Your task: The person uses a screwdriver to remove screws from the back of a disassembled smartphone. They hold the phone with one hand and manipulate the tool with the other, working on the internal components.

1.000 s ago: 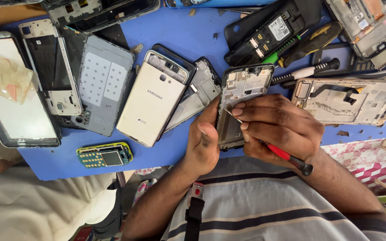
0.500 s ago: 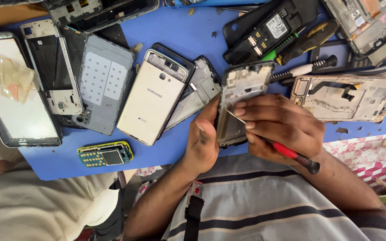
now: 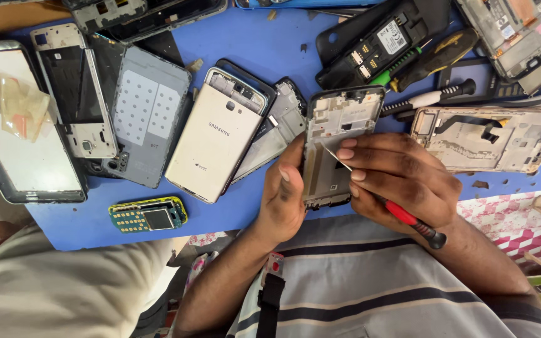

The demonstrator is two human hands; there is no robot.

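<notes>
- The left hand (image 3: 286, 194) is closed around the left edge of a bare phone frame (image 3: 338, 134), thumb pressed on its face, holding it just over the near edge of the table (image 3: 270, 47).
- The right hand (image 3: 402, 178) is curled shut on a red-handled screwdriver (image 3: 408, 219); its thin metal tip lies across the middle of the phone frame, and two fingertips (image 3: 347, 153) rest on the frame's right side.
- The phone frame is a grey, stripped metal chassis, upright in the view, with a dark rim, cut-outs near its top and a flat pale plate below.
- Left of the phone frame, touching a grey inner plate (image 3: 277, 128), lies a gold phone back (image 3: 217, 138) with its top cover missing.
- Further left of the phone frame sit a grey dotted panel (image 3: 145, 112) and a white screen glass (image 3: 14, 131).
- Right of the phone frame lies another stripped chassis (image 3: 489, 138).
- Above the phone frame are a black handset with a battery (image 3: 377, 44) and a white-handled tool (image 3: 427, 98).
- Below and left of the phone frame is a small keypad board (image 3: 148, 216).
</notes>
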